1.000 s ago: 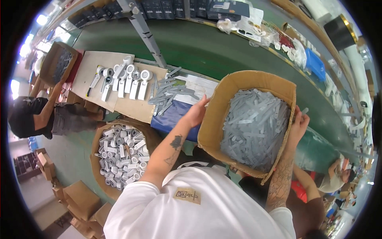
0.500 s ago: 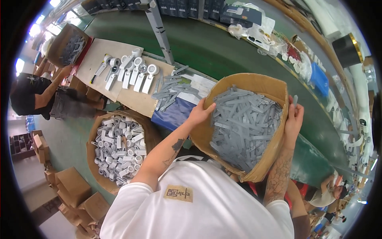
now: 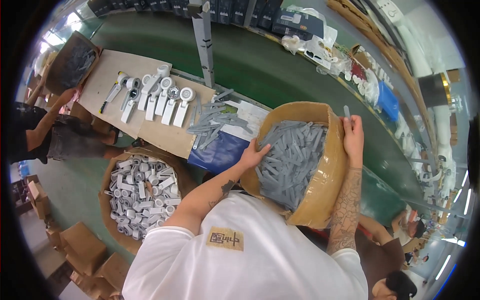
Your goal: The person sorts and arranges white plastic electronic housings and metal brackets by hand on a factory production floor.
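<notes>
Two bare hands support a cardboard box (image 3: 327,187) right of the frame's centre. The left hand (image 3: 255,154) grips its left rim, thumb inside the wall. The right hand (image 3: 353,135) lies against the outer right wall, and a single gray strip (image 3: 347,111) sticks up, pinched at its fingertips. The box is tilted with its mouth toward the left of the frame, and gray strips (image 3: 292,165) lie jumbled inside it.

Just left of the box, near the middle of the frame, a loose pile of similar strips (image 3: 220,121) lies across a blue sheet (image 3: 220,152) and the edge of a brown board (image 3: 165,137). Farther left on the board, white gadgets (image 3: 161,102) with round heads lie in a cluster, with a yellow-and-black tool (image 3: 104,105) beyond them. At lower left, a large carton (image 3: 106,220) on the floor is filled with white and gray parts (image 3: 142,195). At the left edge, another person (image 3: 32,127) in dark clothes has an arm up to a box of gray pieces (image 3: 55,75).
</notes>
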{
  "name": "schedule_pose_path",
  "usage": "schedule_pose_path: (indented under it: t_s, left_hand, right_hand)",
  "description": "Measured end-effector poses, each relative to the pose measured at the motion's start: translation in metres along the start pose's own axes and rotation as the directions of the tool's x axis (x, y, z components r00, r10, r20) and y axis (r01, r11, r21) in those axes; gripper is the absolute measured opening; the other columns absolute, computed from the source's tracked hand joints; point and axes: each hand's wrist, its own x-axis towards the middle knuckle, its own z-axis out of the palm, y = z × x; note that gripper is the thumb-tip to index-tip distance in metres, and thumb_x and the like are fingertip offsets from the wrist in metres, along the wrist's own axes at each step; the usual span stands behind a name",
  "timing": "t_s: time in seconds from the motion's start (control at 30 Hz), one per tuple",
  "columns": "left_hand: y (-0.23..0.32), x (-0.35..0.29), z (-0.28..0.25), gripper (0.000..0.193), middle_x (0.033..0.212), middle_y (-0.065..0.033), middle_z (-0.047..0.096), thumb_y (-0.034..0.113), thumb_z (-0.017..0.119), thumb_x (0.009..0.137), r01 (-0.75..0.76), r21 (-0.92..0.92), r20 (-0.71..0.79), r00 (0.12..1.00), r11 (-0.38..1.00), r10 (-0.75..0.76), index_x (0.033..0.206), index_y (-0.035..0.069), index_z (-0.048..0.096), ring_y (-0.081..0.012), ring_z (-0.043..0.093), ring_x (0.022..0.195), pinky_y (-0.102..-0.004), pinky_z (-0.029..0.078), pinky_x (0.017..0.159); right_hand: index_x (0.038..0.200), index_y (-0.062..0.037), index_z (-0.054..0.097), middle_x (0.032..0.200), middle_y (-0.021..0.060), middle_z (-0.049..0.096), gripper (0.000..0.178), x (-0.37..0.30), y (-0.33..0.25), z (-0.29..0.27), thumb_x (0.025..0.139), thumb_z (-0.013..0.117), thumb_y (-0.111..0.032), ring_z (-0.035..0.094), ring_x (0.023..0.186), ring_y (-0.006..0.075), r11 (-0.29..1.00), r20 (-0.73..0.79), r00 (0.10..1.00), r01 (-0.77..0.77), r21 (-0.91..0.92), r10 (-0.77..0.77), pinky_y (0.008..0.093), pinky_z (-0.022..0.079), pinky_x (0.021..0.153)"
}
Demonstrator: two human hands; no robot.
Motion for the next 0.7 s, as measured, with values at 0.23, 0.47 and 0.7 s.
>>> schedule_pose_path:
  t_s: [0.23,0.47,0.7]
  left_hand:
    - [0.010,0.008,0.018,0.090,0.128,-0.0272,0.052,0.063,0.059,0.080,0.064,-0.035,0.075,0.995,0.997,-0.061,0.140,0.001,0.032,-0.0375,0.051,0.120,-0.0390,0.041,0.099]
    - [0.007,0.020,0.058,0.086,0.119,-0.0276,0.057,0.059,0.060,0.082,0.058,-0.056,0.068,0.996,0.997,-0.055,0.138,-0.002,0.035,-0.0412,0.054,0.113,-0.0405,0.043,0.095]
    - [-0.023,0.035,0.082,0.068,0.116,-0.0287,0.056,0.044,0.056,0.091,-0.277,0.190,-0.157,0.939,0.942,0.307,0.134,-0.005,0.040,-0.0385,0.056,0.107,-0.0404,0.045,0.092]
  right_hand:
    - [0.099,-0.0034,0.047,0.096,0.0105,0.070,0.016,0.012,0.008,-0.006,0.098,0.049,-0.019,0.064,0.086,0.0168,0.999,-0.004,1.000,-0.014,-0.035,0.014,0.0295,0.047,0.078]
    - [0.099,-0.0037,0.047,0.094,0.0109,0.070,0.016,0.024,0.022,-0.014,0.097,0.050,-0.019,0.064,0.083,0.0180,0.998,0.005,1.000,-0.009,-0.064,0.010,0.0304,0.048,0.076]
    - [0.099,-0.0035,0.048,0.093,0.0115,0.070,0.017,0.027,0.025,-0.023,0.097,0.051,-0.020,0.066,0.083,0.0217,0.992,-0.033,0.999,0.017,-0.123,-0.021,0.0315,0.048,0.075]
